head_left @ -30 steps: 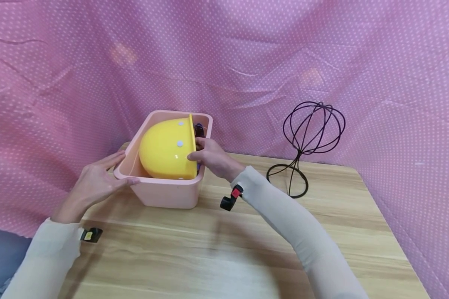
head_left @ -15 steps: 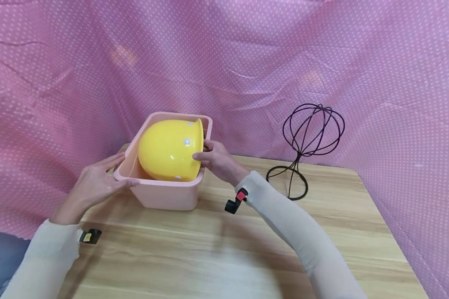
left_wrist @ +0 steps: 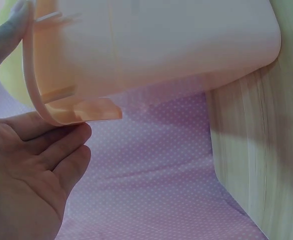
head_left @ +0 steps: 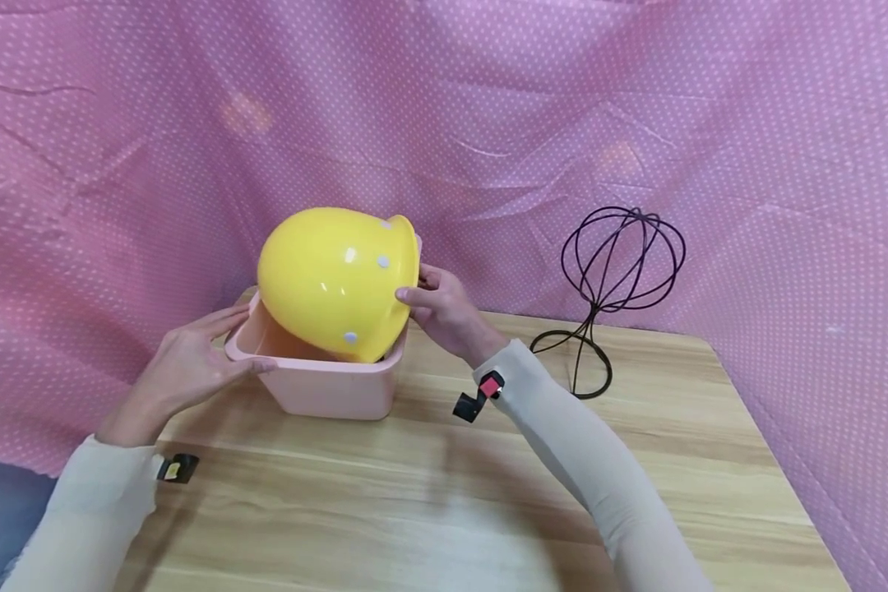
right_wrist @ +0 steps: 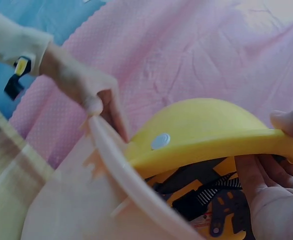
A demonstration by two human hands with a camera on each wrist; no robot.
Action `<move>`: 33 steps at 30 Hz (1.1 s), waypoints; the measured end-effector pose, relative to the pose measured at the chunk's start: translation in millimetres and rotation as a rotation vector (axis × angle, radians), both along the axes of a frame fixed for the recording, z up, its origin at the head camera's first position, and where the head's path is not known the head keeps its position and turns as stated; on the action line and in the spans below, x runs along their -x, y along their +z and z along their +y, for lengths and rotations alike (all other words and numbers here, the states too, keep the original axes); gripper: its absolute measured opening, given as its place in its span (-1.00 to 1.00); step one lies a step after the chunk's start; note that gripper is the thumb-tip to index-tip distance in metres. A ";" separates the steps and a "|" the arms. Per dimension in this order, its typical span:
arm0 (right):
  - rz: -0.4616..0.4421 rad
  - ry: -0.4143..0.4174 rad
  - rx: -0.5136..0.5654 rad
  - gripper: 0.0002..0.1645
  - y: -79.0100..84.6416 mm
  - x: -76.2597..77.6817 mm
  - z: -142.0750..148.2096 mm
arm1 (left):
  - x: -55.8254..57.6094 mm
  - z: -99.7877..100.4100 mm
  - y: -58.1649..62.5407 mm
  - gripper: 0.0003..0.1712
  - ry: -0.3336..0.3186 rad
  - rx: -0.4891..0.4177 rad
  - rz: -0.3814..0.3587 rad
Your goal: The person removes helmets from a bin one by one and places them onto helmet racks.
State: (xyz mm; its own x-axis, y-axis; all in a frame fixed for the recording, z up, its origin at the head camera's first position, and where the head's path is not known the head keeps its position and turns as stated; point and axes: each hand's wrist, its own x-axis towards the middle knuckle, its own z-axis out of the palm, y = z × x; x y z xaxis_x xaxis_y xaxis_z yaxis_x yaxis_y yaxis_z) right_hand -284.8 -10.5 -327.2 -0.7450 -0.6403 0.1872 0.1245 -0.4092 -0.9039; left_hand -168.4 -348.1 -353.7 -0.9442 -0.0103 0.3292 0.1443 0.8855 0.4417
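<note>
A yellow hard hat with pale round dots lies on its side, tilted, partly above the pink plastic bin. My right hand pinches its brim, thumb on the outer shell and fingers inside. Black straps and a ribbed adjuster of the headband show inside the hat in the right wrist view. My left hand grips the bin's near left corner at the rim, thumb along the front and fingers on the left side. The hat hides most of the bin's inside.
A black wire stand with a balloon-shaped top stands to the right on the wooden table. A pink dotted cloth hangs behind and around the table. The bin stands near the table's back left.
My right hand has drawn the hard hat upward and slightly right, so it now rises above the bin's rim and tilts more. My left hand has stayed on the bin.
</note>
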 end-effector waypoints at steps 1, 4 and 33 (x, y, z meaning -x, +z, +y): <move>0.001 0.000 0.006 -0.35 2.1 -0.7 1.0 | -0.1 0.2 0.2 0.10 0.001 0.000 -0.002; 0.002 0.000 0.024 -0.35 7.8 -3.0 4.2 | 0.0 0.4 -0.9 0.10 0.000 0.000 0.001; 0.047 -0.082 0.305 -0.53 47.3 -16.1 58.6 | 1.8 0.4 -5.7 0.00 -0.025 0.029 0.138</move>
State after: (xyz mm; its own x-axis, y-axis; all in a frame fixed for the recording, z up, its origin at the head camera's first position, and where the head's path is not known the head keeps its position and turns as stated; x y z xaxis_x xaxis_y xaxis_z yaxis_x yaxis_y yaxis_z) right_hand -268.6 48.1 -279.8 -0.7779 -0.4871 0.3970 0.0403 -0.6692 -0.7420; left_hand -170.1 -347.7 -359.4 -0.8897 0.0241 0.4558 0.2243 0.8928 0.3906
